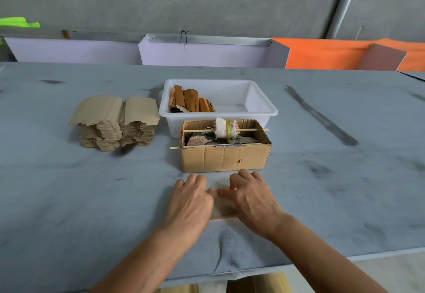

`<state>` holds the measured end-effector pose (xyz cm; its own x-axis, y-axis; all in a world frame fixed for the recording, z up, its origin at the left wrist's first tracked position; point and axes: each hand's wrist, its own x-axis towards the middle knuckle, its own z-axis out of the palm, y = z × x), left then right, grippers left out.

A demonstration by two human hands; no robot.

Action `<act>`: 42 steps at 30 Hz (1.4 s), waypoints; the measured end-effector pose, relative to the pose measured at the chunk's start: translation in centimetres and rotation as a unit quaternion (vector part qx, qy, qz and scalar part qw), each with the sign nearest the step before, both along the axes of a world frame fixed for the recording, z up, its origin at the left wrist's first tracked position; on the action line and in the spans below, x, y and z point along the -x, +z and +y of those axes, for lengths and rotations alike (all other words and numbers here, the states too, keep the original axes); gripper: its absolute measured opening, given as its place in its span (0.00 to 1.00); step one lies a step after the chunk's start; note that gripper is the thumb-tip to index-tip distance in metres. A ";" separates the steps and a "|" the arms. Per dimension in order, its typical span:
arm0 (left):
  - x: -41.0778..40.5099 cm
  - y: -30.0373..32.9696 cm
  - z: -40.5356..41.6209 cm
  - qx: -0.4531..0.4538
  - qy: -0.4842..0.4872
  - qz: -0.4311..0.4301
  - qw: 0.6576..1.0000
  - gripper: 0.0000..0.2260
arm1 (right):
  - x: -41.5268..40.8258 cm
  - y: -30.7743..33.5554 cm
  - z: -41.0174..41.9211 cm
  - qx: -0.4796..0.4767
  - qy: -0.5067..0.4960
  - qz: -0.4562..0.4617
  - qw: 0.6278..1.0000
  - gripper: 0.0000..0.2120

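Observation:
A flat piece of tan card [222, 210] lies on the grey table in front of me, mostly covered by my hands. My left hand [192, 203] rests on its left part and my right hand [250, 200] on its right part, both palm down with the fingers bent over the far edge and the thumbs meeting in the middle. Just beyond my fingertips stands an open cardboard box [224, 157]. Two thin sticks cross its top, one carrying a roll of white cloth with yellow tape [226, 128].
A stack of tan die-cut card blanks [115, 124] sits at the left. Behind the cardboard box stands a white plastic tub [259, 106] holding several folded brown card pieces [190, 101]. Lilac and orange panels line the far edge of the grey table [345, 177].

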<state>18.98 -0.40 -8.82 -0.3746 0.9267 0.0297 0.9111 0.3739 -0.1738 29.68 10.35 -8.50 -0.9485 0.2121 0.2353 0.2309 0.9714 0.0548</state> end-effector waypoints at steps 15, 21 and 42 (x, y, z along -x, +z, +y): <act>0.8 -0.4 -2.2 -0.158 0.066 -0.145 0.975 0.11 | -2.1 -1.9 1.8 0.188 -0.053 0.087 0.977 0.15; 1.8 0.2 -0.4 -0.227 0.163 -0.246 0.928 0.06 | -4.2 -1.3 1.4 0.216 -0.011 0.054 0.975 0.12; 3.2 -0.2 -0.4 -0.317 0.080 -0.395 0.859 0.09 | -3.7 -0.7 1.2 0.462 -0.035 0.254 0.849 0.04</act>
<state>15.76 -0.79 -9.04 -0.6303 0.7534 0.1873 0.5799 0.2964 0.7589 33.37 11.50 -9.24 -0.7511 0.5814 0.3127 0.0560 0.5281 -0.8473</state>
